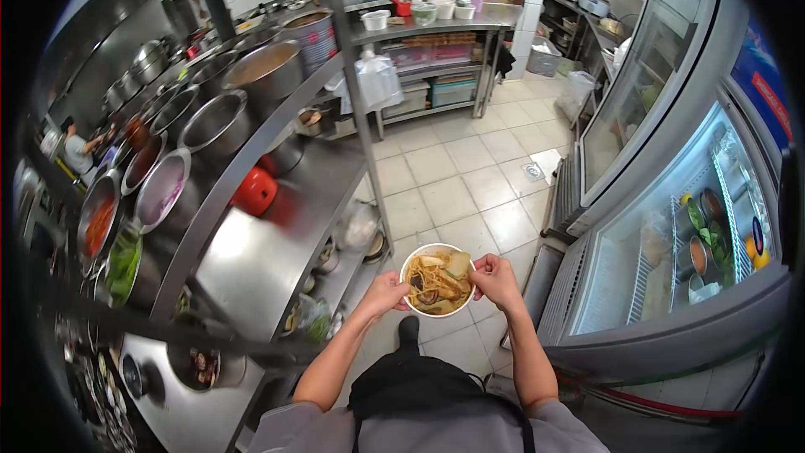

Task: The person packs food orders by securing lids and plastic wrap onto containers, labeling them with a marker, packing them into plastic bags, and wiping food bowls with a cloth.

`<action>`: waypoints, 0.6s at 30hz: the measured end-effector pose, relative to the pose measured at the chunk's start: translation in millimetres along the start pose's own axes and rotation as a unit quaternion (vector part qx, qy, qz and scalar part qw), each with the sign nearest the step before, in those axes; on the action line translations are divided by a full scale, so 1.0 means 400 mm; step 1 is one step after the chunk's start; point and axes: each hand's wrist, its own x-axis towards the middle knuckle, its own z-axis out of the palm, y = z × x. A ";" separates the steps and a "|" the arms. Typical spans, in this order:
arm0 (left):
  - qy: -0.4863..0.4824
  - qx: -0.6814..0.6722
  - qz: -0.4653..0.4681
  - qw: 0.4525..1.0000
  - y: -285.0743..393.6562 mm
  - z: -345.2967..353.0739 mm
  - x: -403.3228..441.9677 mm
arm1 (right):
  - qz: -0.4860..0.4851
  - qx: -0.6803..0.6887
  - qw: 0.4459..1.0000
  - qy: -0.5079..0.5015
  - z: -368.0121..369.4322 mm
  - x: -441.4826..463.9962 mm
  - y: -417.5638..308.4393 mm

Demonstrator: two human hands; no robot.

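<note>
Both my hands hold a round white bowl (437, 247) out in front of my body, above the tiled floor. Noodles (438, 281) with pale slices and dark brown pieces, perhaps mushroom, fill it. My left hand (386, 294) grips the rim on the left side, fingers closed. On the opposite side, my right hand (496, 282) pinches the rim between thumb and fingers. The bowl looks about level. The fingers beneath it are hidden.
A steel shelf (226, 277) with pots and vegetable bowls (163, 189) runs along the left. Glass-door fridges (654, 243) stand on the right. Ahead, a steel counter (419, 29) carries white tubs. A floor drain (532, 170) lies ahead. Another person (80, 151) is far left.
</note>
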 end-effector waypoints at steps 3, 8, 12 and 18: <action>-0.026 0.031 0.009 0.999 0.060 0.022 0.203 | 0.001 0.013 1.000 0.028 -0.079 0.152 0.000; -0.048 0.085 0.112 0.989 0.189 0.049 0.567 | -0.006 -0.004 0.997 0.077 -0.184 0.414 -0.071; -0.027 0.155 0.173 0.972 0.281 0.069 0.797 | -0.026 0.028 0.994 0.105 -0.258 0.622 -0.124; -0.017 0.046 0.133 0.990 0.522 0.079 1.104 | -0.041 0.006 0.996 0.076 -0.362 1.028 -0.212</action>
